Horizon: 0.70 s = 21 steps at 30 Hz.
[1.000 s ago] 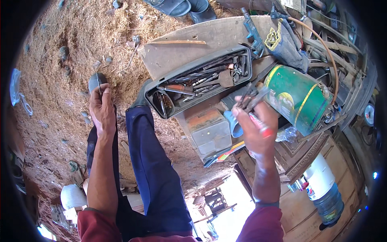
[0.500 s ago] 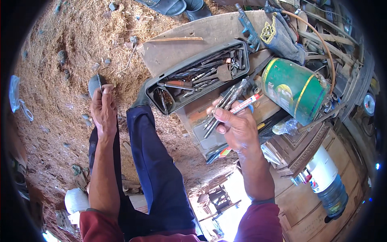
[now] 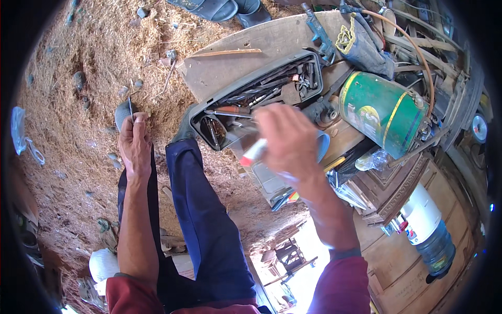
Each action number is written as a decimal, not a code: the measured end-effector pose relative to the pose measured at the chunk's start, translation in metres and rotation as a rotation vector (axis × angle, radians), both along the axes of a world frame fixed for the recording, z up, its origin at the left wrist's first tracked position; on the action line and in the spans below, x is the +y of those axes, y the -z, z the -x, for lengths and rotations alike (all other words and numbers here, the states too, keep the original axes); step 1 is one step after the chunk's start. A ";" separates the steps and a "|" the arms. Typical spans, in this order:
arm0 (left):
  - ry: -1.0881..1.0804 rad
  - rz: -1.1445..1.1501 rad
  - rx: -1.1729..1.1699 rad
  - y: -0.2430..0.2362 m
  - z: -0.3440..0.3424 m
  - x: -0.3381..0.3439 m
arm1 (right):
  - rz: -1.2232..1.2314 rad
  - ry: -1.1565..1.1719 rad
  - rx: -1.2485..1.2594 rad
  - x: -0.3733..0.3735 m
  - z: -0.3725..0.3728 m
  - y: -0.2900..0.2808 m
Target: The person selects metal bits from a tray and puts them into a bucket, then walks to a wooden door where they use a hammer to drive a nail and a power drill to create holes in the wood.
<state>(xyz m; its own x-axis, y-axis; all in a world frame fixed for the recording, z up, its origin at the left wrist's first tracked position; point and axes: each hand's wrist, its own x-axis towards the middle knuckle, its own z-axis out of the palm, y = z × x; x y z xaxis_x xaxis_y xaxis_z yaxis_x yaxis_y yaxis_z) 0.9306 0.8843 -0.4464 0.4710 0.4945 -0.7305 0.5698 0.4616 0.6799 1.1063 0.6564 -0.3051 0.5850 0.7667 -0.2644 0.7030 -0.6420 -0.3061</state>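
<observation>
My left hand (image 3: 135, 141) holds a thin dark metal rod (image 3: 130, 104) upright between thumb and fingers, above my dark boot (image 3: 123, 110). My right hand (image 3: 287, 136), blurred by motion, is closed on a white marker with a red end (image 3: 253, 153), at the near side of a long grey toolbox (image 3: 208, 109) packed with drill bits and other metal tools. Any bits also in that hand are hidden by my fingers. The toolbox rests on a worn wooden board (image 3: 219, 68), above a clear plastic case (image 3: 266, 178).
A green metal canister (image 3: 374, 110), a blue air tool (image 3: 321, 36), a rolled cloth (image 3: 366, 49) and a brown hose (image 3: 423, 63) crowd the bench's right. A water dispenser (image 3: 418, 204) stands lower right. Grey rubber footwear (image 3: 204, 8) lies beyond the board. Wood shavings (image 3: 89, 57) cover the ground.
My right hand, earlier palm up with several drill bits and the marker, has turned over and moved left toward the toolbox; the marker's red end now points left. My left hand stayed nearly still.
</observation>
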 end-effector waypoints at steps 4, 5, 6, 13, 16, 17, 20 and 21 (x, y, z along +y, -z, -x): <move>0.004 0.032 0.033 0.001 0.001 0.002 | 0.123 -0.081 -0.181 0.014 0.015 0.027; 0.004 0.030 0.041 0.001 0.000 0.002 | 0.122 -0.083 -0.180 0.014 0.017 0.029; 0.004 0.029 0.049 0.001 0.000 0.003 | 0.131 -0.056 -0.172 0.013 0.018 0.031; -0.005 0.016 0.038 0.009 0.008 0.008 | 0.143 -0.266 -0.114 0.005 -0.011 0.011; -0.012 0.022 0.047 0.001 0.006 0.007 | 0.183 -0.343 -0.168 -0.020 -0.025 -0.002; -0.008 0.006 0.054 0.001 0.005 0.007 | 0.212 -0.380 -0.205 -0.028 -0.032 -0.004; -0.015 0.015 0.046 0.002 0.003 0.005 | 0.158 -0.413 -0.271 -0.044 -0.053 -0.003; -0.025 0.039 0.028 0.002 0.002 0.005 | 0.159 -0.414 -0.271 -0.045 -0.055 -0.003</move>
